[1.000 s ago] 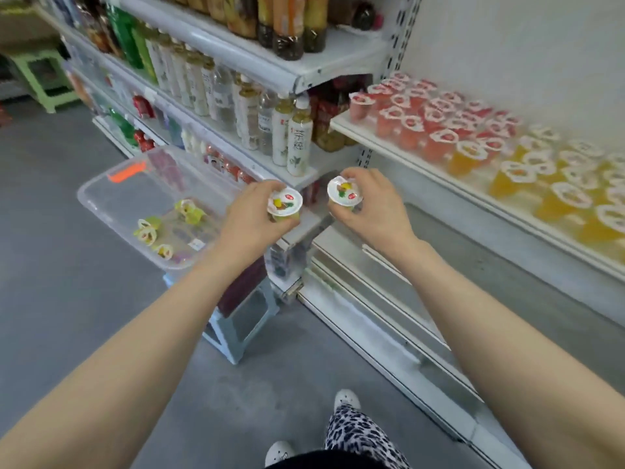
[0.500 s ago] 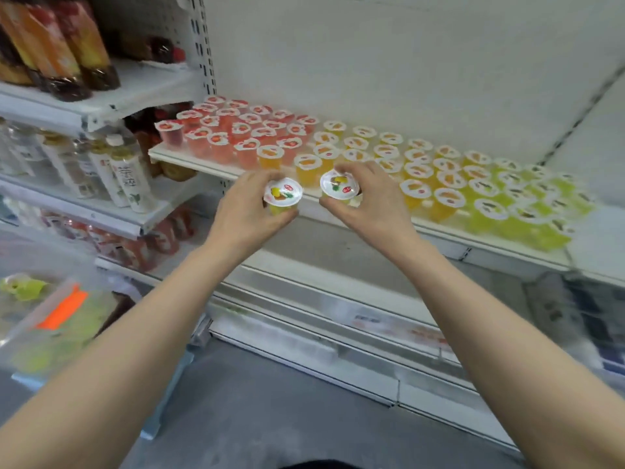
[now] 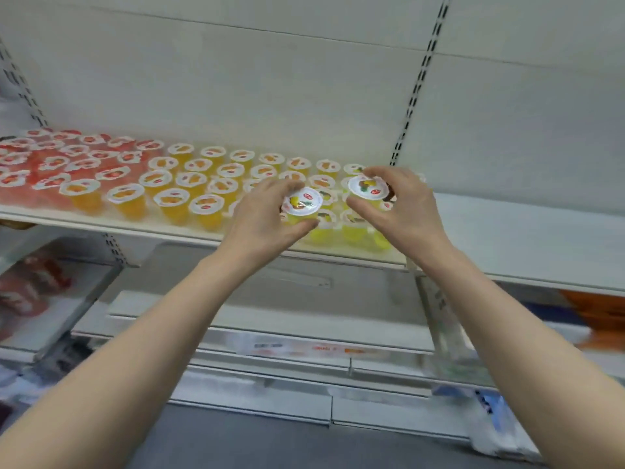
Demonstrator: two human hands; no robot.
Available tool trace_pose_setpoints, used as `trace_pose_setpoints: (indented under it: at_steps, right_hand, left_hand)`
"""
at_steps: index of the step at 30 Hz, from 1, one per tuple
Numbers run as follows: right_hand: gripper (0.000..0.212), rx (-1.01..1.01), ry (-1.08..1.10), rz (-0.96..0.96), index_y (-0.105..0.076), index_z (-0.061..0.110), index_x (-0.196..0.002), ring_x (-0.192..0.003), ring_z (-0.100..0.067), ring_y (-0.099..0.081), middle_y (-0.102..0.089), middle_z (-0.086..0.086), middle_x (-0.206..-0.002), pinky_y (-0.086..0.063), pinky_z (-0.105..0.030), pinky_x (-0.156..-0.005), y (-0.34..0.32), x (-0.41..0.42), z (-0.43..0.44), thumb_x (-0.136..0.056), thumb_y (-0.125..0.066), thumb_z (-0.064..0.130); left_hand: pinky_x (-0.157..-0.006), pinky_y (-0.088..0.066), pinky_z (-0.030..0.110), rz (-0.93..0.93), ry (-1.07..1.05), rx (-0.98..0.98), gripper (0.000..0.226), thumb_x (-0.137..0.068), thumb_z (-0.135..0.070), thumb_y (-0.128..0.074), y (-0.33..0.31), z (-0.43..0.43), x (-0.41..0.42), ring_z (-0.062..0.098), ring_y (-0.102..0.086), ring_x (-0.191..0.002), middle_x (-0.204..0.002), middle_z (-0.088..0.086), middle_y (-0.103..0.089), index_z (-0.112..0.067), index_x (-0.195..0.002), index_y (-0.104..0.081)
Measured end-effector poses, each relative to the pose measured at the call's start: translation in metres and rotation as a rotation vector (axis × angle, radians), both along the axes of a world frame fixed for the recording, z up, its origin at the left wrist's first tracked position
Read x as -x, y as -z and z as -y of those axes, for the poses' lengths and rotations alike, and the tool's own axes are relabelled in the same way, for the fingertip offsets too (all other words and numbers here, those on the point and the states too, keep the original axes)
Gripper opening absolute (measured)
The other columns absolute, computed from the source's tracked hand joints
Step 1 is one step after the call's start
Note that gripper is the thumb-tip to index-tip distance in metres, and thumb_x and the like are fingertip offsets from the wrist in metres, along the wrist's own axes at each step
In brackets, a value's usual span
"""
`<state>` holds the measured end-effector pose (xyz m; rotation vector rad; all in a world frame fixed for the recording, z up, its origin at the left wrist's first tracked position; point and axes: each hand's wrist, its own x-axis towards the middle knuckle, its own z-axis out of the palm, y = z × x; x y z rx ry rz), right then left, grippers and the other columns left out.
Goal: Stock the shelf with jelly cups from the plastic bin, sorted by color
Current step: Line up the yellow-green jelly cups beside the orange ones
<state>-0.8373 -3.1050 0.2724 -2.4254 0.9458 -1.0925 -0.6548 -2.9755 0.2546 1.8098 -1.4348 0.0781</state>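
Observation:
My left hand (image 3: 262, 218) grips a yellow-green jelly cup (image 3: 302, 203) with a white foil lid. My right hand (image 3: 404, 206) holds a second yellow-green jelly cup (image 3: 368, 188) of the same kind. Both cups hover just above the yellow-green group (image 3: 351, 231) at the right end of the stocked row on the white shelf (image 3: 101, 221). To the left stand several orange cups (image 3: 189, 184), and further left several red cups (image 3: 50, 160). The plastic bin is out of view.
The shelf continues bare to the right (image 3: 527, 231) past a slotted upright (image 3: 416, 96). Below are lower shelves with price strips (image 3: 304, 350), red packets at lower left (image 3: 30, 292) and the grey floor (image 3: 236, 445).
The view has swung right from the bin and bottle shelves to the jelly shelf. Both hands carried their cups rightward and forward, and now hang over the yellow-green group.

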Motion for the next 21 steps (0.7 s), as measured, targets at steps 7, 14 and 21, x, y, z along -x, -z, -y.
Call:
trace_pose_setpoints:
  at_steps: [7, 14, 21]
  right_hand:
    - [0.04, -0.097, 0.174, -0.052, -0.054, 0.023, -0.108, -0.089, -0.018, -0.058, -0.062, 0.006, -0.104, -0.048, -0.038, -0.082, 0.01, 0.084, 0.083, -0.076, -0.074, 0.037]
    - [0.032, -0.267, 0.194, -0.175, -0.057, 0.025, -0.103, -0.091, -0.019, -0.058, -0.061, 0.006, -0.1, -0.039, -0.029, -0.076, 0.053, 0.099, 0.116, -0.077, -0.073, 0.034]
    - [0.032, -0.252, 0.166, -0.174, -0.06, 0.022, -0.105, -0.089, -0.02, -0.06, -0.063, 0.001, -0.105, -0.044, -0.032, -0.078, 0.062, 0.09, 0.128, -0.079, -0.074, 0.035]
  left_hand:
    - [-0.09, -0.045, 0.033, -0.013, 0.014, -0.011, 0.059, -0.074, -0.044, -0.078, -0.005, 0.066, 0.053, 0.014, -0.056, -0.104, -0.117, -0.005, -0.061, -0.023, -0.125, -0.059]
    - [-0.092, -0.045, 0.038, 0.006, 0.008, -0.036, 0.057, -0.075, -0.044, -0.077, -0.008, 0.09, 0.071, 0.014, -0.054, -0.108, -0.118, -0.006, -0.06, -0.022, -0.125, -0.058]
    - [-0.091, -0.04, 0.026, 0.034, -0.007, -0.06, 0.057, -0.076, -0.039, -0.074, -0.013, 0.094, 0.075, 0.013, -0.054, -0.11, -0.12, -0.005, -0.059, -0.022, -0.128, -0.057]
